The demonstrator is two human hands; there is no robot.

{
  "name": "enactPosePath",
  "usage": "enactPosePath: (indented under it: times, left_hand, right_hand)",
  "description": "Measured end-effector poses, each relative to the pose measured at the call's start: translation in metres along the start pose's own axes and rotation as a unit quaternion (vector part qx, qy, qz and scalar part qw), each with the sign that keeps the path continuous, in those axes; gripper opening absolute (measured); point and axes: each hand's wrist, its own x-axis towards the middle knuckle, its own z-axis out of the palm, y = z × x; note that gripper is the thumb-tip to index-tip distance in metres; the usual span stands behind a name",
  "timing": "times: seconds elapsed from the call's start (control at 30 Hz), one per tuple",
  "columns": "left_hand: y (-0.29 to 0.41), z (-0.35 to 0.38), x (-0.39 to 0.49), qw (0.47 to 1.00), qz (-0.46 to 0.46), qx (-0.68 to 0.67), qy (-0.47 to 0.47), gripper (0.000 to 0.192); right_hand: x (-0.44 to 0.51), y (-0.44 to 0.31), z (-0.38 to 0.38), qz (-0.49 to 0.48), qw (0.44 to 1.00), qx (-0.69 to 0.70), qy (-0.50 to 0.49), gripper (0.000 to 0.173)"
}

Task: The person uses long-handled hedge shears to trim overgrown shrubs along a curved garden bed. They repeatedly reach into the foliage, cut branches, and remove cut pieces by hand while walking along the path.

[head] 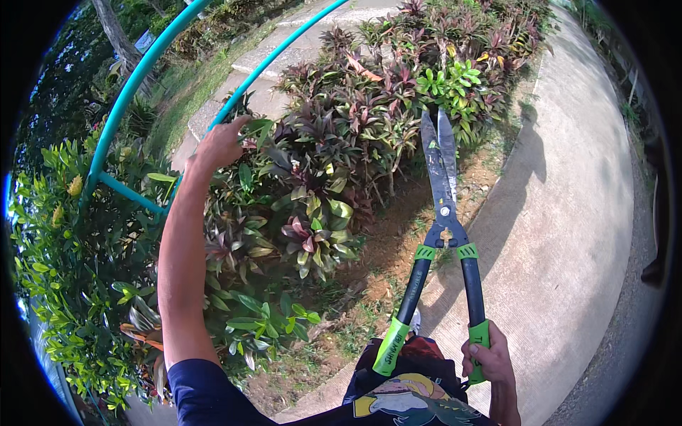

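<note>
My right hand (491,352) grips the green end of one handle of a pair of hedge shears (445,213). The blades point away from me, parted by a narrow gap at the tips. Nobody holds the other handle (395,346), which rests near my shirt front. My left arm stretches forward over the plants. At its end, my left hand (219,144) is at the leaves of a dark shrub (261,130), beside a turquoise metal rail (261,69). Its fingertips are partly hidden, so I cannot tell whether they pinch a leaf.
A bed of reddish-purple ti plants (341,122) runs ahead, with a bright green shrub (450,80) near the blade tips. A concrete path (565,213) curves along the right. Stone steps (256,64) lie behind the rail. A leafy green hedge (64,255) stands at left.
</note>
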Motion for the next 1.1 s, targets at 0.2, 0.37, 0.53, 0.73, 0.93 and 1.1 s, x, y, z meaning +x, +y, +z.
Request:
enactPosePath:
  times: [0.2,0.37,0.53,0.73,0.93,1.1]
  left_hand:
    - [-0.008,0.053,-0.026,0.979,-0.066,0.141,-0.136,0.046]
    - [0.134,-0.114,-0.055,0.979,-0.034,-0.142,0.144,0.030]
    - [0.205,-0.056,-0.136,0.804,0.174,-0.546,0.160,0.034]
    - [0.281,0.166,-0.204,0.964,0.081,-0.216,-0.135,0.091]
    - [0.339,0.160,-0.156,0.838,0.033,-0.534,-0.109,0.050]
    - [0.373,0.159,0.003,0.895,0.100,-0.435,0.000,0.044]
  right_hand:
    - [0.001,0.002,-0.023,0.029,0.996,0.080,-0.018,0.033]
    - [-0.030,0.010,-0.034,-0.006,0.993,0.077,0.095,0.034]
    - [-0.034,0.022,-0.027,-0.024,0.990,0.094,0.107,0.037]
    - [-0.062,0.039,0.003,-0.044,0.983,0.120,0.134,0.029]
    - [-0.077,0.076,-0.008,-0.010,0.976,0.132,0.173,0.026]
    - [-0.058,0.102,-0.043,0.023,0.967,0.186,0.172,0.025]
